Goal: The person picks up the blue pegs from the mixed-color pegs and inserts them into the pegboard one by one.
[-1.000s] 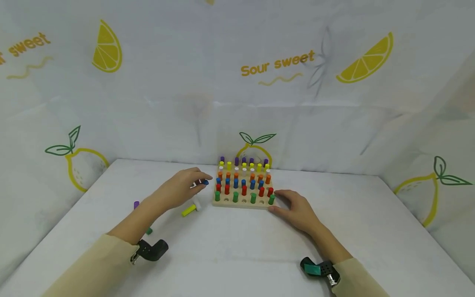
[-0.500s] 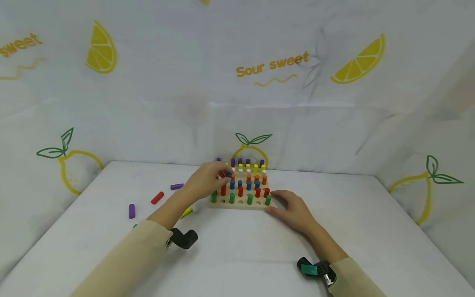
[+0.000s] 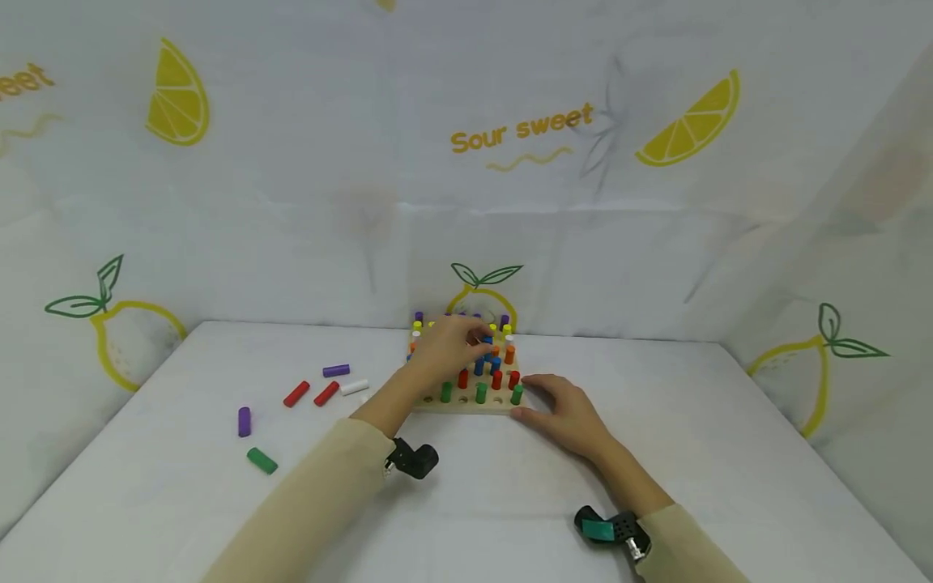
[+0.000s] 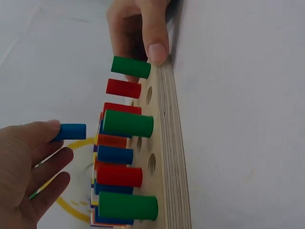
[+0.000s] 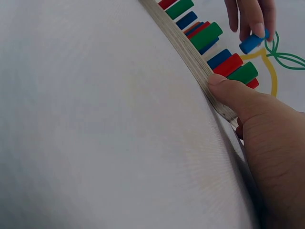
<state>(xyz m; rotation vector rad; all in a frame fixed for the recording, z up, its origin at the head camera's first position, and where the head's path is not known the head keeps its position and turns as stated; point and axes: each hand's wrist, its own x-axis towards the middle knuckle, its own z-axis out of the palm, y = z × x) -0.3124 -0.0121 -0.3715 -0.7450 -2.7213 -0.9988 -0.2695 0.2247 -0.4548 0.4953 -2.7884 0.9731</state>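
My left hand (image 3: 443,346) pinches a blue peg (image 4: 72,131) between thumb and forefinger, above the middle of the wooden pegboard (image 4: 174,143). Free of the board, the blue peg sticks out past the fingertips over the upright pegs. Rows of green, red, blue, orange, white, yellow and purple pegs stand in the board. Several holes in the green row are bare. My right hand (image 3: 564,414) grips the board's near right corner, its thumb (image 5: 228,88) against the front edge. Part of the board's left and back is hidden behind my left hand.
Loose pegs lie on the white table left of the board: a purple peg (image 3: 244,422), a green peg (image 3: 262,461), a red peg (image 3: 296,394), another purple peg (image 3: 336,371) and a white peg (image 3: 355,387). A cloth with lemon prints (image 3: 364,202) hangs behind.
My left hand has carried the blue peg rightward from beside the board to over its middle. The loose pegs at left have come into sight. My right hand keeps its hold on the corner.
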